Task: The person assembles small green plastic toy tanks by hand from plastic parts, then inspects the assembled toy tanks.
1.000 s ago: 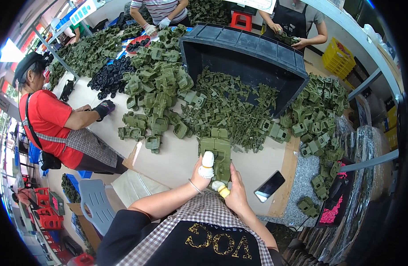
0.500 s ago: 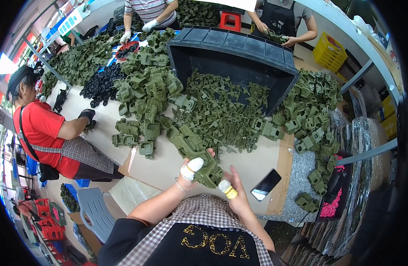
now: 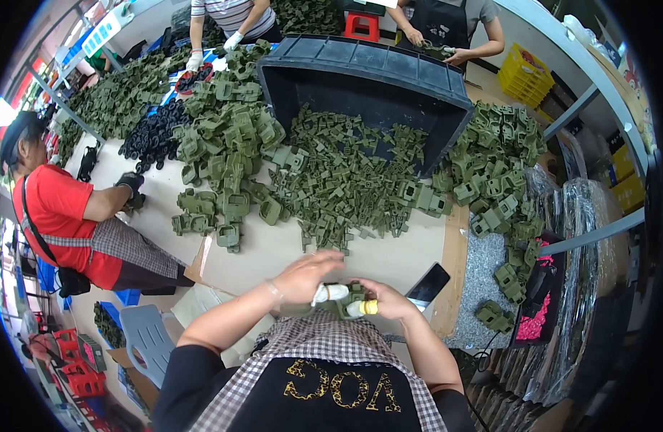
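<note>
head view: hands (image 3: 390,299) touch a green part (image 3: 356,294) above gold shirt lettering (image 3: 336,389).

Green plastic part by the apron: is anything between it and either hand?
No separate object visibly is. The right hand holds the green plastic part; the left hand is close over it, contact unclear. Only the white thumb wrap and yellow thumb wrap may come between skin and plastic.

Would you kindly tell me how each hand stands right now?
Left hand: open, slightly blurred.
Right hand: closed, holding a green plastic part.
</note>
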Motion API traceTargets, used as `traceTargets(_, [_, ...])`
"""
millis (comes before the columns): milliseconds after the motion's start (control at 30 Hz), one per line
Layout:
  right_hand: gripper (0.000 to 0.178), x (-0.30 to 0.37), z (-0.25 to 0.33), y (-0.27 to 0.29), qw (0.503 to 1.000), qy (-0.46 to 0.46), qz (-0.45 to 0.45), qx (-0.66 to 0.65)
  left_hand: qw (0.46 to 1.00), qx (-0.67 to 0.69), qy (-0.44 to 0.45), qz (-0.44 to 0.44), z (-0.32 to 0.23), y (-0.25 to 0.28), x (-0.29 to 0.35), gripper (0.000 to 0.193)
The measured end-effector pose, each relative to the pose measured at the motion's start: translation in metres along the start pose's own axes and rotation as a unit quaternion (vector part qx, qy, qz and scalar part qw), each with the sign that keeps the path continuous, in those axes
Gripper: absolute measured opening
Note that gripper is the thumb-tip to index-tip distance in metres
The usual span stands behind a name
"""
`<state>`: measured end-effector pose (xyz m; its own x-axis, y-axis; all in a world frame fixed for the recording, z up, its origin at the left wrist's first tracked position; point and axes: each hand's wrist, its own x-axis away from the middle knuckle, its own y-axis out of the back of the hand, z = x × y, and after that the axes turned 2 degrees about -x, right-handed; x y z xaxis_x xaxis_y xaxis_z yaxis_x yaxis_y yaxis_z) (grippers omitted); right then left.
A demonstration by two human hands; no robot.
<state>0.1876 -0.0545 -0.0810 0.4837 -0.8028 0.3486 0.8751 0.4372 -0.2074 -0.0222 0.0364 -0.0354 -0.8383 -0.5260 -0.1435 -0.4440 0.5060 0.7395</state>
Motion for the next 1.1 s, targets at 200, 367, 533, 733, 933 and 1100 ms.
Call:
traceTargets(200, [0.061, 0.005, -0.037, -0.007, 0.995, -0.04, -0.017, 0.09, 0.843, 0.38, 0.19, 0.33, 0.058, -0.081, 0.013, 0.037])
traceTargets(367, [0.056, 0.014, -0.033, -0.029, 0.975, -0.069, -0.17, 0.128, 0.853, 0.351, 0.208, 0.325, 0.057, -0.082, 0.016, 0.034])
traceTargets(533, [0.054, 0.014, -0.03, -0.024, 0.982, -0.019, -0.136, 0.128, 0.841, 0.391, 0.195, 0.319, 0.057, -0.085, 0.021, 0.036])
traceTargets(733, [0.049, 0.015, -0.03, -0.035, 0.961, -0.073, -0.198, 0.176, 0.841, 0.386, 0.207, 0.318, 0.055, -0.083, 0.019, 0.034])
traceTargets(933, [0.046, 0.015, -0.022, -0.038, 0.951, -0.113, -0.199, 0.21, 0.839, 0.388, 0.195, 0.328, 0.06, -0.087, 0.021, 0.035])
traceTargets(1100, [0.052, 0.02, -0.021, -0.028, 0.967, -0.092, -0.136, 0.194, 0.827, 0.408, 0.189, 0.337, 0.057, -0.086, 0.019, 0.033])
